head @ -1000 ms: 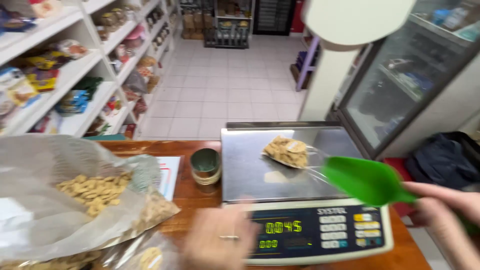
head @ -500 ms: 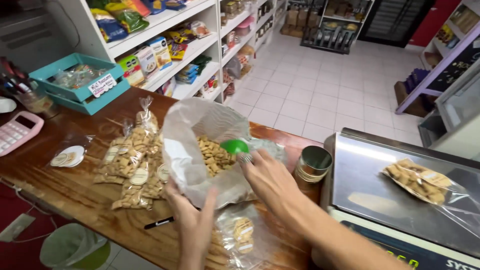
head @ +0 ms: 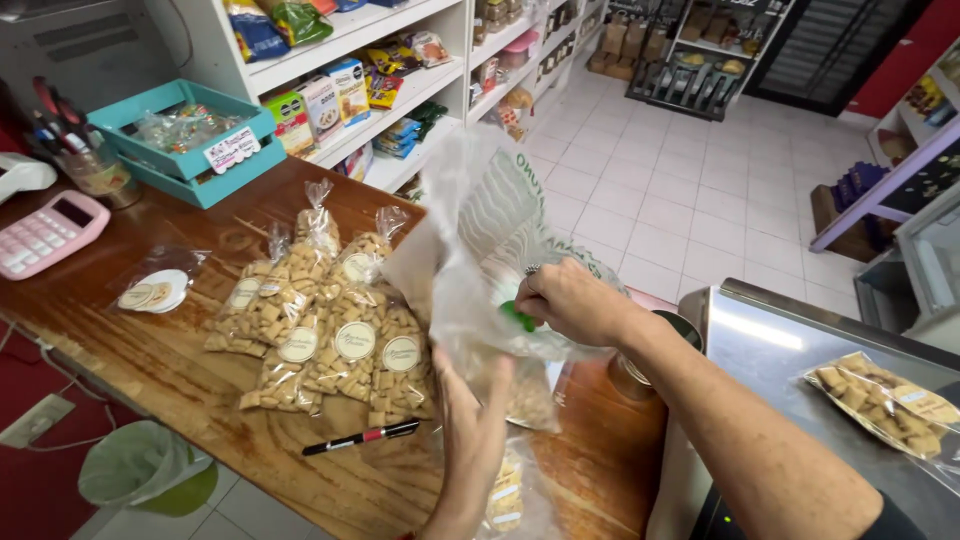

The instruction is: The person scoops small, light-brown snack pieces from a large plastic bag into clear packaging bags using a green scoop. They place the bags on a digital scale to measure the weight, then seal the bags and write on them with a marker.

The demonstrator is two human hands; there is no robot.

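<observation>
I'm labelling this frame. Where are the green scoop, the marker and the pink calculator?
Green scoop (head: 518,317), head view: handle end showing below the right hand.
Marker (head: 360,437), head view: middle of its barrel.
Pink calculator (head: 45,236), head view: its keypad.

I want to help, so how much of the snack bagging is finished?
Done: several sealed, labelled snack packets lie on the wooden counter. One more small bag sits on the scale pan. In hand: the left hand steadies the big clear bag while the right hand holds a green scoop inside. Left: the snacks inside it.
</observation>
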